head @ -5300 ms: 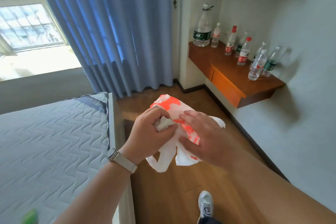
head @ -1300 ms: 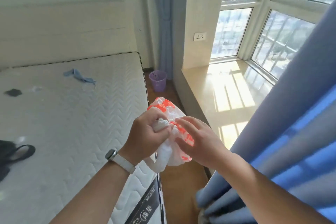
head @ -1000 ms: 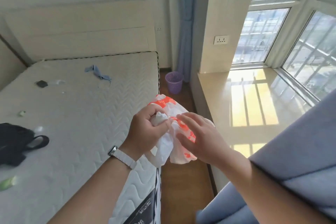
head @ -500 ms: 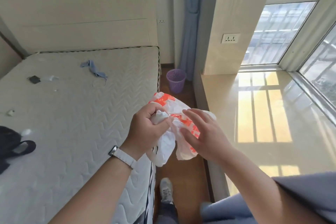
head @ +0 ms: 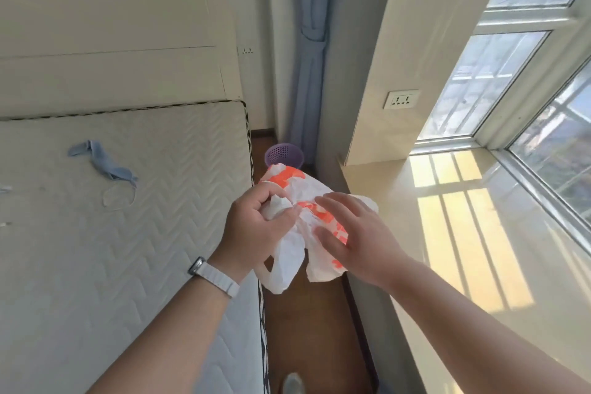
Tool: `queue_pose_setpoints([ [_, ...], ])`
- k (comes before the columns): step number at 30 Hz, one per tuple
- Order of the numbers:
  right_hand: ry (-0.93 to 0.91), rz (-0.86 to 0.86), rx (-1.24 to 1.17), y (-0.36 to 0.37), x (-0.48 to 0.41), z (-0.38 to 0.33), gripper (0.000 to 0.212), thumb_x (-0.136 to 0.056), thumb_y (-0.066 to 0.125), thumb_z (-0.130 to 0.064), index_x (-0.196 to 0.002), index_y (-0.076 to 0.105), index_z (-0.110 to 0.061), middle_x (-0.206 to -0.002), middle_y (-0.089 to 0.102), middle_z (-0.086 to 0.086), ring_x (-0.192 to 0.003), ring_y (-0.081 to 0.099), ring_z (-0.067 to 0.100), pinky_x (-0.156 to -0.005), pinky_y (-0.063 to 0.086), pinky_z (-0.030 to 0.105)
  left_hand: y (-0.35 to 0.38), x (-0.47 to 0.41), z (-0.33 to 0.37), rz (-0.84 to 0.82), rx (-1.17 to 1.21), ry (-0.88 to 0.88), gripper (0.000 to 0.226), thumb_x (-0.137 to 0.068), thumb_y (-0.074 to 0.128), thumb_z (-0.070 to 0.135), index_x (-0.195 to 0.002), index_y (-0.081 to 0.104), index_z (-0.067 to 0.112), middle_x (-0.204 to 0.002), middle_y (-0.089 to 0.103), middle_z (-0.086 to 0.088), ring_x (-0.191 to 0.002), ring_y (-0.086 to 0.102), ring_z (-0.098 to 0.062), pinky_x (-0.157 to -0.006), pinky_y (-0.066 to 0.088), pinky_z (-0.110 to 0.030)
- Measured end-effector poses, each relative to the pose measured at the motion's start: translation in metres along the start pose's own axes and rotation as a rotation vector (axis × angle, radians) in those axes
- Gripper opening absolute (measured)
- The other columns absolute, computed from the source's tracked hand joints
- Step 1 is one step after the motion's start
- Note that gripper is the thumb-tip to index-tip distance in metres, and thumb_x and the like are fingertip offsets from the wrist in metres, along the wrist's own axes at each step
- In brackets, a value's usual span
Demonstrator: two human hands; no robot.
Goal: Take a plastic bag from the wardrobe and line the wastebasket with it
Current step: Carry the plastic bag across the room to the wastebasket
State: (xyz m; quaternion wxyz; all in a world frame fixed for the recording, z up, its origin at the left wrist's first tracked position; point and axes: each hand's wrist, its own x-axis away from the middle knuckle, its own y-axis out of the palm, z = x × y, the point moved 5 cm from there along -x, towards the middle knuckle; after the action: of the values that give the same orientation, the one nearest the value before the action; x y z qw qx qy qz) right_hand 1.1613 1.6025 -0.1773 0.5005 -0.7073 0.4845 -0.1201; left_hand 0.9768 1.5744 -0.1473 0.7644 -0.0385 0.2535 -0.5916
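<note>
A crumpled white plastic bag with orange print (head: 297,189) hangs in front of me, over the wooden floor strip between bed and window ledge. My left hand (head: 256,227) grips a bunched part of the bag, fingers curled round it. My right hand (head: 351,230) lies against the bag's right side with its fingers spread and fairly straight. A small purple wastebasket (head: 283,155) stands on the floor ahead, at the far end of the strip, just beyond the bag; its lower part is hidden by the bag.
A bare quilted mattress (head: 128,233) with a blue cloth (head: 102,163) fills the left. A stone window ledge (head: 447,233) and windows run along the right. A blue curtain (head: 315,41) hangs behind the wastebasket. My shoe (head: 294,385) shows on the narrow wooden floor (head: 313,329).
I have turned from the desk side of the room and walked along the bed toward the wastebasket, which now looks nearer. Both hands keep the same hold on the bag.
</note>
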Motion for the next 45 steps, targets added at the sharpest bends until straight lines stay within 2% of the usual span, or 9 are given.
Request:
queue_pose_setpoints([
  [3, -0.013, 0.003, -0.010, 0.008, -0.032, 0.006, 0.046, -0.094, 0.052, -0.046, -0.134, 0.053, -0.024, -0.134, 0.055, -0.006, -0.123, 0.046, 0.012, -0.101, 0.034, 0.026, -0.008, -0.036, -0.013, -0.006, -0.007, 0.036, 0.025, -0.071, 0.069, 0.044, -0.081, 0.062, 0.022, -0.082, 0.064, 0.013, -0.079, 0.061, -0.009, -0.070, 0.044, -0.009],
  [8, -0.061, -0.006, 0.003, 0.021, -0.086, 0.018, 0.045, -0.094, 0.051, -0.045, -0.134, 0.054, -0.023, -0.133, 0.056, -0.004, -0.122, 0.047, 0.013, -0.101, 0.035, 0.027, -0.017, -0.086, -0.035, 0.001, -0.014, 0.067, 0.024, -0.073, 0.067, 0.043, -0.080, 0.062, 0.022, -0.081, 0.064, 0.012, -0.079, 0.061, -0.012, -0.070, 0.044, -0.010],
  [15, -0.113, -0.032, -0.067, 0.052, -0.165, 0.063, 0.045, -0.095, 0.052, -0.044, -0.137, 0.049, -0.028, -0.134, 0.055, -0.006, -0.122, 0.051, 0.016, -0.100, 0.046, 0.037, -0.012, -0.158, -0.074, 0.018, -0.069, 0.019, 0.023, -0.073, 0.066, 0.044, -0.081, 0.062, 0.023, -0.082, 0.063, 0.013, -0.081, 0.061, -0.013, -0.070, 0.046, -0.012],
  [20, -0.158, -0.060, -0.131, 0.069, -0.243, 0.114, 0.046, -0.096, 0.051, -0.045, -0.138, 0.048, -0.028, -0.136, 0.054, -0.005, -0.123, 0.052, 0.019, -0.100, 0.046, 0.041, 0.005, -0.236, -0.100, 0.060, -0.074, -0.040, 0.022, -0.071, 0.068, 0.040, -0.078, 0.062, 0.020, -0.082, 0.064, 0.011, -0.079, 0.060, -0.010, -0.071, 0.045, -0.013],
  [25, -0.174, -0.069, -0.177, 0.065, -0.322, 0.163, 0.044, -0.097, 0.050, -0.047, -0.138, 0.048, -0.031, -0.137, 0.053, -0.008, -0.125, 0.050, 0.016, -0.100, 0.046, 0.042, 0.029, -0.320, -0.108, 0.055, -0.125, -0.096, 0.023, -0.071, 0.068, 0.044, -0.078, 0.062, 0.023, -0.083, 0.064, 0.012, -0.082, 0.061, -0.011, -0.072, 0.047, -0.014],
  [28, -0.212, -0.054, -0.207, 0.057, -0.362, 0.189, 0.043, -0.097, 0.049, -0.046, -0.137, 0.049, -0.029, -0.137, 0.054, -0.006, -0.124, 0.051, 0.016, -0.099, 0.047, 0.041, 0.043, -0.365, -0.112, 0.069, -0.119, -0.108, 0.016, -0.071, 0.070, 0.039, -0.076, 0.062, 0.026, -0.083, 0.064, 0.014, -0.084, 0.061, -0.007, -0.072, 0.047, -0.014],
  [33, -0.253, -0.030, -0.220, 0.054, -0.410, 0.219, 0.043, -0.096, 0.053, -0.041, -0.137, 0.050, -0.027, -0.136, 0.055, -0.002, -0.122, 0.052, 0.020, -0.096, 0.048, 0.043, 0.056, -0.416, -0.123, 0.091, -0.133, -0.114, 0.018, -0.070, 0.072, 0.036, -0.074, 0.062, 0.021, -0.084, 0.066, 0.007, -0.089, 0.062, -0.005, -0.075, 0.048, -0.018],
  [37, -0.240, -0.059, -0.222, 0.058, -0.436, 0.235, 0.043, -0.097, 0.050, -0.045, -0.138, 0.048, -0.031, -0.138, 0.053, -0.005, -0.125, 0.050, 0.016, -0.098, 0.047, 0.040, 0.058, -0.448, -0.135, 0.097, -0.138, -0.119, 0.012, -0.072, 0.073, 0.023, -0.073, 0.062, 0.024, -0.080, 0.065, 0.011, -0.079, 0.061, -0.009, -0.069, 0.047, -0.018],
  [45, -0.182, -0.128, -0.194, 0.101, -0.502, 0.261, 0.045, -0.097, 0.047, -0.049, -0.138, 0.046, -0.031, -0.139, 0.054, -0.005, -0.126, 0.050, 0.017, -0.099, 0.048, 0.043, 0.051, -0.504, -0.197, 0.089, -0.138, -0.159, 0.012, -0.073, 0.073, 0.025, -0.075, 0.062, 0.021, -0.082, 0.065, 0.010, -0.081, 0.062, -0.012, -0.069, 0.048, -0.017],
])
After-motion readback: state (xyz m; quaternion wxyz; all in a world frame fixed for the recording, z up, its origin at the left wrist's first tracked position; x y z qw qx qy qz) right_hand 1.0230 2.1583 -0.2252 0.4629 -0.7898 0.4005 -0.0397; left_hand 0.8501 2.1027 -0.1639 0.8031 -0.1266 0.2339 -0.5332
